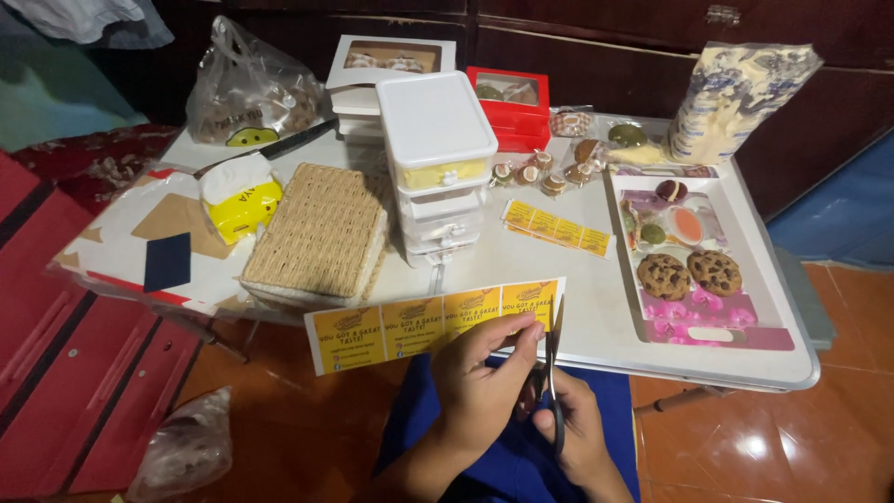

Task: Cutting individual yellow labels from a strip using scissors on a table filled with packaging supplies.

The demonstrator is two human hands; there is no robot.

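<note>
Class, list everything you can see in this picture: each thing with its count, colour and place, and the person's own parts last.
label strip: one, yellow, held at the table's near edge
scissors: one, dark, at the strip's right end
cut labels: one short strip, yellow, mid-table
stacked tubs: several, white, centre
woven mat: one, tan, left of the tubs
cookies: two, brown, on the pink tray
window boxes: white, red, at the back
table: one, white
left hand: pinches the strip
right hand: holds the scissors
</note>
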